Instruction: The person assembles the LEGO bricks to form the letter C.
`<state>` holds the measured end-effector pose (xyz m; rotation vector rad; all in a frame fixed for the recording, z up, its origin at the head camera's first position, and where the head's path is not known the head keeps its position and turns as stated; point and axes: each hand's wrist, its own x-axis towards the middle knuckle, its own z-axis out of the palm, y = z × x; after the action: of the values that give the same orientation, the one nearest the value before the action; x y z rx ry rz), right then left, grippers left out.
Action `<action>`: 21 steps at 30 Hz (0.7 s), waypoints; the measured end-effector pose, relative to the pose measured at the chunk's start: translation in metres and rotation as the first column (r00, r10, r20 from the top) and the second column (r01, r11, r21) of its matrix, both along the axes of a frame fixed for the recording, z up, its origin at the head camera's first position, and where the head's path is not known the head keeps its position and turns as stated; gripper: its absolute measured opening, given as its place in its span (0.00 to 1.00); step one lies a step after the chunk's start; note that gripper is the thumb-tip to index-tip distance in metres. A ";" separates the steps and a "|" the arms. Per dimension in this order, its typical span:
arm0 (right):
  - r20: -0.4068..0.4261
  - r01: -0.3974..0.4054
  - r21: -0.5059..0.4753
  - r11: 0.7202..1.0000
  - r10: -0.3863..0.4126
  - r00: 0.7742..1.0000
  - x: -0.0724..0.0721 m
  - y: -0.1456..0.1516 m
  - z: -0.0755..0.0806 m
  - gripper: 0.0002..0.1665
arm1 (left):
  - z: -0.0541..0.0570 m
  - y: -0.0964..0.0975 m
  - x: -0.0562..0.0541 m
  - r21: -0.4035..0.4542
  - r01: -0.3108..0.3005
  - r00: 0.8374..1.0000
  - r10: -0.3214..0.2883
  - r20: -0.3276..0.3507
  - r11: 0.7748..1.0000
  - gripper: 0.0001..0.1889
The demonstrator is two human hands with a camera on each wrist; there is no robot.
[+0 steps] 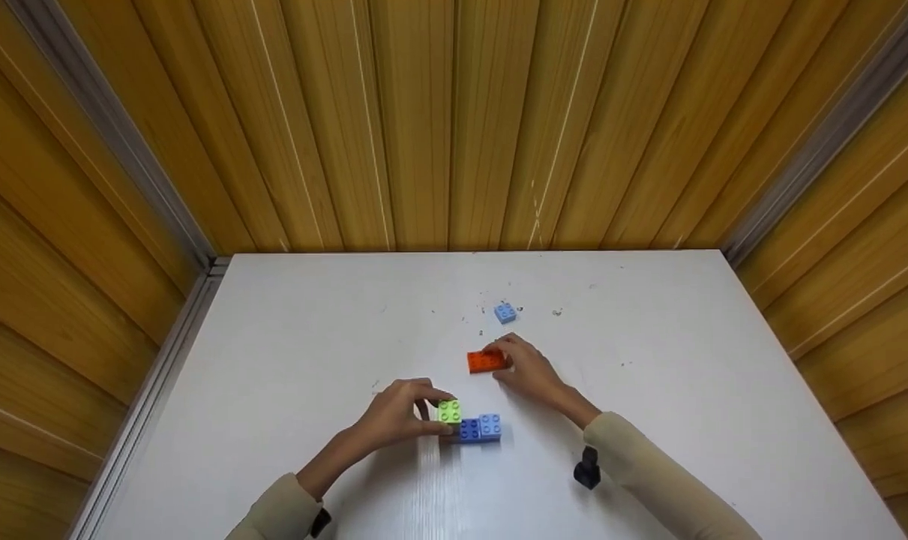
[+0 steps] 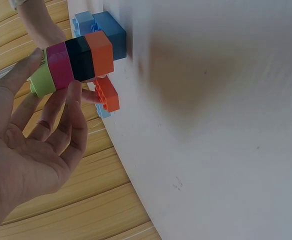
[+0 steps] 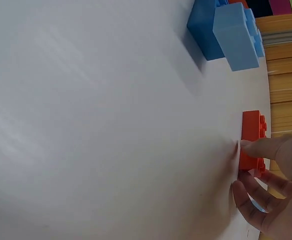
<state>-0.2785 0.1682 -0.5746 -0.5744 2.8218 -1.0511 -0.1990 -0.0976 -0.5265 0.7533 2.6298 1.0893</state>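
My left hand (image 1: 403, 411) pinches a stack of toy building bricks between thumb and fingers. From the top the stack runs lime green (image 2: 42, 75), magenta (image 2: 60, 65), black (image 2: 80, 59) and orange (image 2: 100, 52). Beside it on the table is a blue brick (image 3: 204, 31) with a light blue brick (image 3: 235, 37) on one end. Whether the stack touches the blue brick, I cannot tell. Farther forward, my right hand (image 1: 527, 369) grips a red-orange brick (image 1: 485, 361) by its right end, thumb on one side. That brick lies studs up on the white table.
A small light blue brick (image 1: 504, 313) lies beyond the right hand on the white table (image 1: 311, 322). Wood-patterned panels (image 1: 424, 135) rise behind the table and at both sides. A black device (image 1: 587, 469) is near the right sleeve.
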 end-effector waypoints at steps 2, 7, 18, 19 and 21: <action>-0.004 -0.019 0.005 1.000 0.019 1.000 0.006 0.004 0.000 0.22 | 0.000 -0.003 0.000 0.000 -0.007 1.000 0.007 -0.018 1.000 0.21; 0.012 -0.039 0.011 0.999 0.039 0.999 0.018 0.019 0.001 0.21 | -0.002 -0.005 -0.001 0.001 -0.021 0.999 0.021 -0.034 1.000 0.22; 0.045 -0.056 -0.039 0.998 0.058 0.997 0.035 0.035 -0.002 0.21 | 0.000 -0.005 0.004 -0.037 -0.024 0.994 0.020 -0.108 0.999 0.21; 0.042 -0.054 -0.040 0.998 0.055 0.998 0.036 0.036 -0.001 0.21 | 0.000 -0.005 0.003 -0.038 -0.025 0.992 0.020 -0.123 0.999 0.21; 0.040 -0.046 -0.039 0.998 0.047 0.998 0.036 0.039 0.000 0.21 | 0.000 -0.005 0.001 -0.033 -0.027 0.989 0.022 -0.146 0.999 0.21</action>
<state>-0.2421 0.2076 -0.5741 -0.6114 2.7452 -1.0975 -0.1976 -0.1027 -0.5263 0.8242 2.7782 1.0286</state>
